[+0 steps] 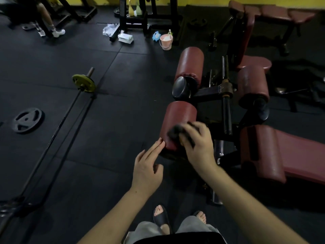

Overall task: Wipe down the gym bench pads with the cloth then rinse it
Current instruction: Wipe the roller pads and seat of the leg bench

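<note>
My right hand [198, 143] grips a dark cloth [177, 131] and presses it against the near end of a dark red roller pad [179, 117] of the gym bench. My left hand [147, 166] reaches out with straight fingers, whose tips touch the roller's lower left edge. A second red roller [190, 62] lies farther back, a third roller [253, 83] to the right. The bench's long red seat pad [288, 152] stretches to the right edge. A pink bucket [166, 41] stands on the floor behind the rollers.
A barbell [58, 127] with a yellow plate [84, 83] lies across the black rubber floor at left, beside a loose black plate [28, 120]. Racks, bottles and bags stand at the back. Another red bench [274, 13] sits top right. A person's legs [51, 20] show top left.
</note>
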A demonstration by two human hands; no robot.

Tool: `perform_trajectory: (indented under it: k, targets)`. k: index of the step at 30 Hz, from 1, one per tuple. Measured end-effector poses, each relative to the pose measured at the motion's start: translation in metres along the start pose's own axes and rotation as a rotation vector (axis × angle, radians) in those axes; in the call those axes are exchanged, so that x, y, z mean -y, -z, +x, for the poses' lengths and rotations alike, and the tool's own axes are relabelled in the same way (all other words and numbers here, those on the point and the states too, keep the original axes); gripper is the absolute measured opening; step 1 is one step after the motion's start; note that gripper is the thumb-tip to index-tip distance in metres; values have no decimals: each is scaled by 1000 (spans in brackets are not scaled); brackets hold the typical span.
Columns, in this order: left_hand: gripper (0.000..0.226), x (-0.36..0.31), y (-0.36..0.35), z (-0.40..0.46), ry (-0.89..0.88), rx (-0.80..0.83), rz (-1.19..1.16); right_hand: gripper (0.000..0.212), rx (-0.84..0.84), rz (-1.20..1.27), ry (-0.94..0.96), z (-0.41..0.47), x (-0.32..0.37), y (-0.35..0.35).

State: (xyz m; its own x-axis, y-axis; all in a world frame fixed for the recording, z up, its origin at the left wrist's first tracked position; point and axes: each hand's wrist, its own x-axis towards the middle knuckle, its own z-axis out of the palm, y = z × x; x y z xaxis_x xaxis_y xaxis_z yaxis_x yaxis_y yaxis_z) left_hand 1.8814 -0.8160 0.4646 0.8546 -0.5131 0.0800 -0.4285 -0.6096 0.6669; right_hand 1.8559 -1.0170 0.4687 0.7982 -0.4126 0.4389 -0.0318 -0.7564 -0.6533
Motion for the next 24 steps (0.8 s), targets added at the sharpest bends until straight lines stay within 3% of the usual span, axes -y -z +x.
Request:
perform_trajectory:
  k: [5,9,14,16,20,24]
  targets:
    - [74,7,2,0,66,36,27,35,-79,2,-199,102,-29,-18]
    - [73,10,5,-1,154,60,32,33,10,-26,-88,72,1,-15]
    - [77,1,5,-4,74,26,-65,38,59,-11,62,-28,31,11]
    - [75,1,3,-4,73,2,-103,37,62,-41,90,-14,21,7]
    - [72,4,3,-2,87,22,-130,31,-23,19,-128,70,-16,-6]
    - [72,4,4,-1,126,19,-128,34,-10,16,-117,85,-23,-14]
